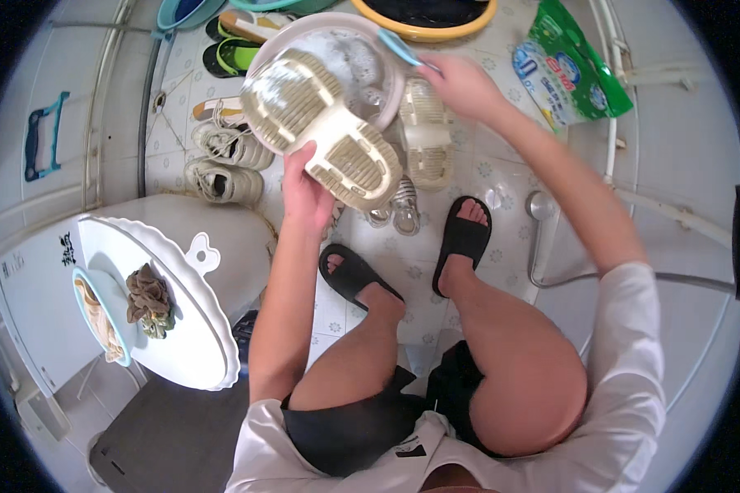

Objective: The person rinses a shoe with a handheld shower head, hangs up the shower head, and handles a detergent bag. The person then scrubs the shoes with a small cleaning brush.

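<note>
My left hand (pixel 306 189) grips a cream shoe (pixel 329 127) by its side, with the ridged sole turned up. The shoe is tilted over a pale basin (pixel 269 48) holding soapy water (pixel 355 59), and it hides part of the rim. In my right hand (pixel 466 89) is a light-blue brush (pixel 398 46), held by its handle at the basin's right rim, apart from the sole. Its bristles cannot be made out. A second cream shoe (pixel 427 135) lies sole up on the floor right of the basin. Small clear-looking shoes (pixel 404 207) stand just below the held one.
Pale sneakers (pixel 228 181) and green-black slippers (pixel 237 56) line the left. A yellow-rimmed basin (pixel 436 33) stands at the far side, a green bag (pixel 571 70) at the right. On a white lid (pixel 193 329) at lower left are a small blue basin (pixel 123 349) and brown cloth (pixel 149 294).
</note>
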### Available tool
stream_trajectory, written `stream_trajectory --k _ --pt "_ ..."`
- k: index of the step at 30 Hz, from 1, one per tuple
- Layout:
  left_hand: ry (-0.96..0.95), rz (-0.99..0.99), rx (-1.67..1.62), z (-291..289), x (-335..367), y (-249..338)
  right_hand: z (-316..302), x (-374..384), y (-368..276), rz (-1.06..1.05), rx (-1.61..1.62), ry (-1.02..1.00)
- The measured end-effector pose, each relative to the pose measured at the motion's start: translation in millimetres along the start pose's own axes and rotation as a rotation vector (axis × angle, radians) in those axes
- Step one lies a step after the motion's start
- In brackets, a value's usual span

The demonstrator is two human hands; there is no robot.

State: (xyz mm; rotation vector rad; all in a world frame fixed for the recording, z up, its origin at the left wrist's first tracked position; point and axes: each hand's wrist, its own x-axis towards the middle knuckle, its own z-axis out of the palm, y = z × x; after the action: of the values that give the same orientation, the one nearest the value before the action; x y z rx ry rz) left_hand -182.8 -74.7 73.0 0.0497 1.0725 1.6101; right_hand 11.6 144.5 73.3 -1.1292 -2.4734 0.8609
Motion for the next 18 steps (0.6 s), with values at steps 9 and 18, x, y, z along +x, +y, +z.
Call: stream_trajectory --k 9,18 --pt "0.106 0.205 -0.173 -49 17 -1 109 130 -15 -0.081 -0.382 -0.138" --pt "0.103 0.204 -0.123 -57 9 6 138 73 -10 -0.22 -0.106 -0.401"
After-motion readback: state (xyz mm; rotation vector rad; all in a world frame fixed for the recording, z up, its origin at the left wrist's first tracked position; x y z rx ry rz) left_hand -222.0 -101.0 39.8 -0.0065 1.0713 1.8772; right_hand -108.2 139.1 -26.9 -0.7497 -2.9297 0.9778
